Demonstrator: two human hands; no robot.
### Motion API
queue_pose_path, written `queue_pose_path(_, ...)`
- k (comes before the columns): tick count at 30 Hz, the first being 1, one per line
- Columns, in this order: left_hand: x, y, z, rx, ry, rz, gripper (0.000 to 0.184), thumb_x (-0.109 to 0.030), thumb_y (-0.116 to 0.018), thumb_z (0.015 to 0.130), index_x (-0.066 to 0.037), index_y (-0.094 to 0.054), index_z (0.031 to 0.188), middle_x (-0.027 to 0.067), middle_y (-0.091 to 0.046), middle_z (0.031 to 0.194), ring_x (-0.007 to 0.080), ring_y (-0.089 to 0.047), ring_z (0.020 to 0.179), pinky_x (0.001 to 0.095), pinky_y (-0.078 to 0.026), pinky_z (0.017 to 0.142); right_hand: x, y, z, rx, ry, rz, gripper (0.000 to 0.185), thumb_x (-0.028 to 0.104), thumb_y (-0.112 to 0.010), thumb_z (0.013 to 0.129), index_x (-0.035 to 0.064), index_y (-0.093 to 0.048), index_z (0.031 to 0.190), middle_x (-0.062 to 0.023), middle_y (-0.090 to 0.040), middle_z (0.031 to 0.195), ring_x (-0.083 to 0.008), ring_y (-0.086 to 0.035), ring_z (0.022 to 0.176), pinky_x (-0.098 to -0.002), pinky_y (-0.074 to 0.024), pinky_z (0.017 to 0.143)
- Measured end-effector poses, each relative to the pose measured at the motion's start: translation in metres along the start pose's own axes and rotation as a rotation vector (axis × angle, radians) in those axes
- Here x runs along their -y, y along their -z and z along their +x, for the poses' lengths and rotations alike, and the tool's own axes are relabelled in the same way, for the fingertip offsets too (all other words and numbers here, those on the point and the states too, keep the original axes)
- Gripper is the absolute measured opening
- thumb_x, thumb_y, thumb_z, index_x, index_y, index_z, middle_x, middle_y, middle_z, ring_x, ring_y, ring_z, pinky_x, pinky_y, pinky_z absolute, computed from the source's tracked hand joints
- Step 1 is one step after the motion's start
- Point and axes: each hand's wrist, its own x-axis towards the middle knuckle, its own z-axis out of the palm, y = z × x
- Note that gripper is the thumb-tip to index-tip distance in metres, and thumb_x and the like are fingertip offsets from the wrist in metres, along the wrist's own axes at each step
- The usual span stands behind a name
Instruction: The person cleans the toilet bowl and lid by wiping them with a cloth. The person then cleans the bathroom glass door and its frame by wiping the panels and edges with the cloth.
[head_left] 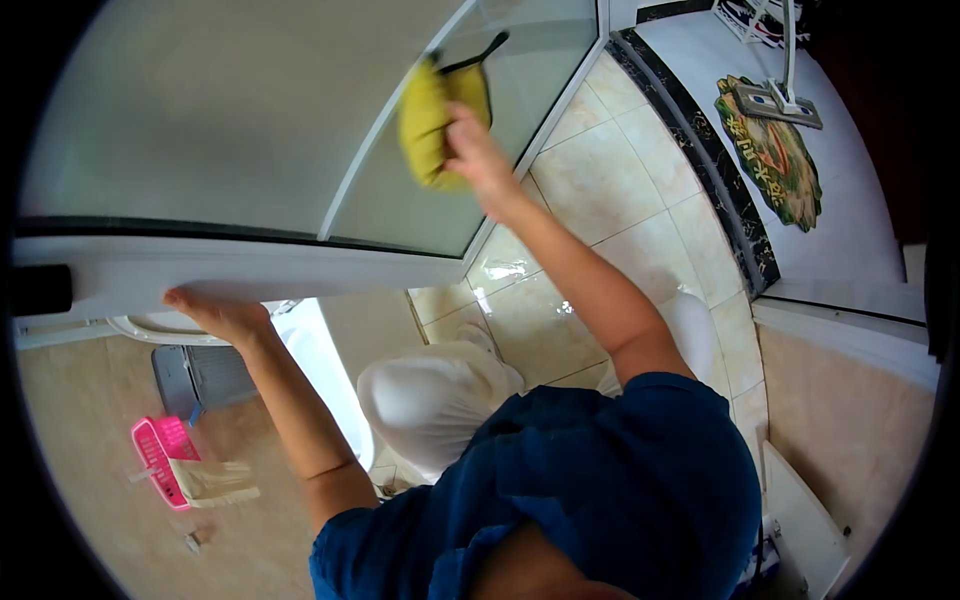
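Observation:
My right hand [478, 150] is closed on a yellow cloth [425, 125] with dark edging and a black loop. The bunched cloth lies at the frosted glass [250, 110] of a door, beside a thin white bar. At the lower edge of the door, my left hand [222, 315] holds the white door frame [370, 265]. Its thumb side shows, while the other fingers are mostly hidden by the frame.
Beige floor tiles [600, 180] look wet near my feet. A black threshold [690, 150] curves along the right, with a flat mop [780, 105] on a patterned mat [770, 165] beyond it. A pink basket [160, 460] and a grey rack [200, 378] hang on the left wall.

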Motion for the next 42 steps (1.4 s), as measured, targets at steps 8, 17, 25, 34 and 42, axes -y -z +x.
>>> queue_pose_path(8,0.003,-0.002,-0.006,-0.140,-0.005,0.099,0.093,-0.073,-0.043,0.088,-0.005,-0.022,0.149,0.0141,-0.025,0.153,0.0311,-0.026,0.140,0.0465,-0.023,0.116,-0.070,-0.007,0.029,-0.130,0.472,-1.128,0.056,0.031,-0.041,0.098,0.0174,-0.030,0.151,-0.0098,-0.025,0.157,-0.0338,-0.019,0.145,-0.0641,-0.0103,0.112)
queue_pose_path(17,0.010,-0.008,-0.006,-0.104,-0.107,0.224,0.102,-0.080,-0.039,0.083,-0.003,-0.024,0.148,0.0155,-0.023,0.154,0.0319,-0.025,0.140,0.0464,-0.024,0.117,-0.150,0.119,0.097,-0.581,0.098,-0.540,0.072,0.054,-0.026,0.100,0.0099,-0.009,0.155,-0.0162,-0.008,0.161,-0.0361,-0.005,0.148,-0.0448,-0.0067,0.119)
queue_pose_path(25,0.018,-0.015,-0.005,-0.171,-0.114,0.259,0.107,-0.083,-0.037,0.080,0.000,-0.027,0.146,0.0173,-0.029,0.151,0.0330,-0.033,0.136,0.0459,-0.032,0.113,-0.198,-0.050,-0.052,-0.384,-0.030,-0.514,0.078,0.046,-0.039,0.098,0.0009,-0.005,0.153,-0.0302,-0.002,0.156,-0.0479,-0.002,0.144,-0.0558,-0.0054,0.116)
queue_pose_path(34,0.029,-0.004,0.004,-0.158,-0.158,0.262,0.110,-0.085,-0.040,0.077,-0.001,-0.026,0.147,0.0149,-0.028,0.151,0.0312,-0.030,0.137,0.0453,-0.025,0.117,-0.145,0.072,0.074,-0.565,0.148,-0.554,0.078,0.049,-0.040,0.098,0.0028,-0.011,0.153,-0.0195,-0.012,0.159,-0.0318,-0.012,0.147,-0.0407,-0.0117,0.118)
queue_pose_path(42,0.027,-0.007,-0.005,-0.131,-0.148,0.221,0.108,-0.086,-0.042,0.075,-0.005,-0.030,0.146,0.0146,-0.031,0.150,0.0332,-0.031,0.136,0.0472,-0.027,0.116,-0.243,0.067,-0.017,-0.725,-0.441,0.272,0.074,0.059,-0.034,0.099,0.0206,-0.005,0.155,-0.0034,-0.018,0.159,-0.0251,-0.022,0.144,-0.0428,-0.0253,0.115)
